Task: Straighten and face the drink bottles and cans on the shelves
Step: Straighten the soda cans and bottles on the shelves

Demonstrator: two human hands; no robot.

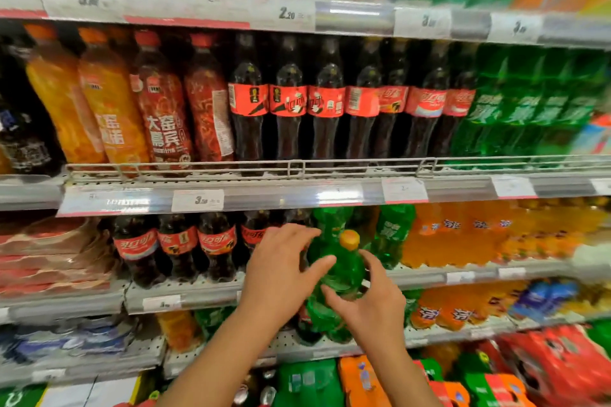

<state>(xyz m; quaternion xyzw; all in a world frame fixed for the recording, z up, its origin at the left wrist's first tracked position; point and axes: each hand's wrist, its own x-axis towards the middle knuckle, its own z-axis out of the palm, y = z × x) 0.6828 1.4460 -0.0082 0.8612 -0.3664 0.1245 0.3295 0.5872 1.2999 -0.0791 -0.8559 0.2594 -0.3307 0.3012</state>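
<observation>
A green soda bottle (345, 271) with a yellow-orange cap stands out in front of the third shelf's edge (185, 294), between my two hands. My right hand (372, 297) curls around its right side, with thumb and fingers on the body. My left hand (281, 269) is at its left side with the fingers spread; only the thumb touches the bottle. Small cola bottles (178, 248) stand in a row to the left on that shelf. More green bottles (393, 231) stand behind, and orange soda bottles (463, 235) to the right.
The shelf above carries tall cola bottles (325, 109), orange and red juice bottles (132, 102) and green bottles (529, 102) behind a wire rail (297, 165). Shrink-wrapped packs (49, 258) lie at left. Lower shelves hold more bottles, cans and multipacks (545, 370).
</observation>
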